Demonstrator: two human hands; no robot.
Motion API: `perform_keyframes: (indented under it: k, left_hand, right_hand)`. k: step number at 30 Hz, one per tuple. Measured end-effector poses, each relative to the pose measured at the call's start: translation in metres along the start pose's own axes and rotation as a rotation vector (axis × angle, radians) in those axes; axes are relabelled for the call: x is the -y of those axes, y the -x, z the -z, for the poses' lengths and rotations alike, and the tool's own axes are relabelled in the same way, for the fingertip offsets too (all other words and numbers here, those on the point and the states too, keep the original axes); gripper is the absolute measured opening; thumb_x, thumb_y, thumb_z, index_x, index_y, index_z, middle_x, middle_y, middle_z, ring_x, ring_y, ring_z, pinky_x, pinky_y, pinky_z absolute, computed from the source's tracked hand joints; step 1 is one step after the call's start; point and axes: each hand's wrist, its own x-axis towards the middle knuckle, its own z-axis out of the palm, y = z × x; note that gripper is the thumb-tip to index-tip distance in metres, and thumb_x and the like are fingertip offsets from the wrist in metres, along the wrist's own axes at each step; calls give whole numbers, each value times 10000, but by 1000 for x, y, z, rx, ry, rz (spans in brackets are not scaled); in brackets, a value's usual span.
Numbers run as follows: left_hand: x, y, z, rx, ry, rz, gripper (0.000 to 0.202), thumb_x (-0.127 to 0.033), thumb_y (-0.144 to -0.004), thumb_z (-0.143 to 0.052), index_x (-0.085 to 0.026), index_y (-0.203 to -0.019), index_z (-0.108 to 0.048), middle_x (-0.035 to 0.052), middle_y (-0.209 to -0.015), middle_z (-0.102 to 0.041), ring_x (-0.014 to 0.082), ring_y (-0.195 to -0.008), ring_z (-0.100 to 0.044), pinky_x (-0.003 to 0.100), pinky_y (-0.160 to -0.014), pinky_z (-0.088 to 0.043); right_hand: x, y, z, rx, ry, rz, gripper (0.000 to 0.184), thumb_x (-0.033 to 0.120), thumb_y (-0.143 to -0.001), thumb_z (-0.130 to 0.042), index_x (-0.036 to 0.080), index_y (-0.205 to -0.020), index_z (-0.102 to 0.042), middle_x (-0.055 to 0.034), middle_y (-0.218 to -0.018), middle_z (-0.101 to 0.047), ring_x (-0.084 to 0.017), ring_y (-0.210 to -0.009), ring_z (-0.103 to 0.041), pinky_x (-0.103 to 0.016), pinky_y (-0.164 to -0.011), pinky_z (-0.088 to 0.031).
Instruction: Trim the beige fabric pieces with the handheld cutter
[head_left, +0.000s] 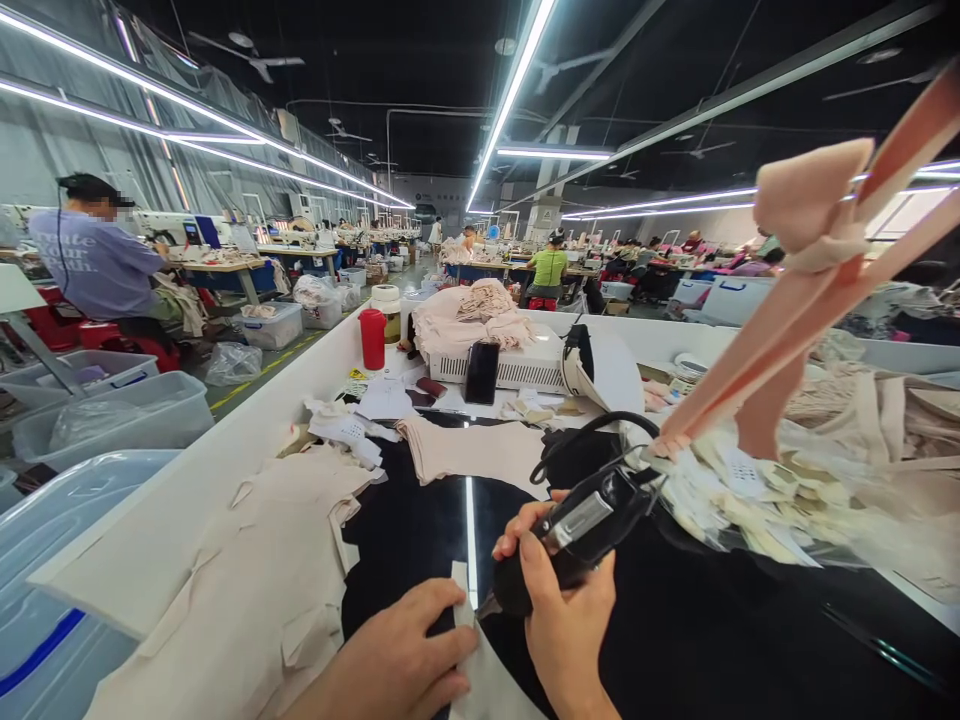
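Note:
My right hand is wrapped around a black corded power tool with a silver plate on its side. It is tilted, and its pointed metal tip is low, beside a pale strip. My left hand lies with its fingers apart, fingertips pressing on the pale fabric strip on the glossy black work surface. A knotted pink cloth band runs down to the tool's rear end. Ahead of my hands lies a stack of beige fabric pieces.
Left is a pile of beige cut pieces; right, a heap of pale scraps. Behind stand a phone, a red cup and a white vented box. Tweezers lie right. A person in purple sits far left.

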Motion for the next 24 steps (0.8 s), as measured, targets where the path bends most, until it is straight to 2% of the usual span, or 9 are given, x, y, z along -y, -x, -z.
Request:
perform_keyframes:
  k: [5,10,14,19,21,24]
  left_hand:
    - [-1,0,-1,-63,18,-2,174,-223,-954,-660,-241,-1128,-661,92,-1311,-644,216,-1156,-680,275,-974,-591]
    - [-1,0,-5,-88,-10,-46,95,-264,-981,-641,-209,-1056,-660,121,-1289,-650,220,-1177,-671,262,-994,-579]
    - [-4,-2,-2,-34,-3,-13,84,-234,-956,-677,-204,-1029,-650,120,-1292,-647,219,-1167,-674,259,-995,-576]
    - [-2,-3,2,9,-20,-8,218,-180,-906,-725,-217,-1099,-630,107,-1324,-638,226,-1167,-671,256,-993,-567]
    - [4,-3,-9,17,-40,-14,238,-152,-908,-708,-211,-1117,-609,93,-1285,-656,209,-1143,-676,221,-966,-564]
    - [19,-5,-46,-81,-112,9,204,-135,-901,-673,-212,-1073,-595,31,-1075,-703,182,-963,-701,199,-831,-576]
  right_hand:
    - [0,0,-2,12,15,12,338,290,-916,-767,295,-1157,-530,57,-839,-670,-128,-619,-645,-302,-634,-553]
    - [-3,-6,-3,15,2,37,342,275,-915,-770,290,-1159,-531,58,-831,-668,-125,-616,-644,-280,-602,-531]
    - [-9,-7,-6,17,17,41,367,272,-898,-774,290,-1167,-526,62,-839,-676,-129,-610,-653,-288,-607,-545]
    - [-6,-8,-5,5,77,23,366,326,-881,-773,284,-1144,-522,64,-823,-678,-141,-600,-647,-297,-606,-546]
    - [-1,-9,-3,-27,114,-4,416,366,-844,-807,279,-1136,-523,65,-830,-678,-147,-621,-649,-309,-653,-547]
    - [8,-15,2,-51,222,-41,473,476,-806,-822,268,-1125,-542,47,-856,-682,-171,-711,-648,-336,-786,-532]
